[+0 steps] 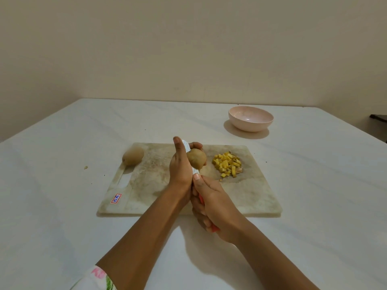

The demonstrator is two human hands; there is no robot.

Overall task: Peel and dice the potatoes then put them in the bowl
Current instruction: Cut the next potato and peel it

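My left hand point(180, 166) holds an unpeeled brown potato point(196, 158) above the middle of the worn cutting board point(159, 191). My right hand point(211, 204) grips the red handle of a knife point(201, 198), thumb near the blade. The white blade point(194, 170) runs up between the left palm and the potato, its tip showing above the fingers. A second whole potato point(133, 155) lies at the board's left end. A pile of yellow diced potato point(227, 164) with some peel bits sits on the board's right part. The pink bowl point(250, 118) stands beyond, at the back right, with nothing visible inside.
Everything stands on a white cloth-covered table point(62, 185). A red-framed label point(116, 198) is stuck to the board's near left corner. Small crumbs point(85, 167) lie on the cloth left of the board. Beige walls close the back; a dark object point(379, 118) shows at the far right.
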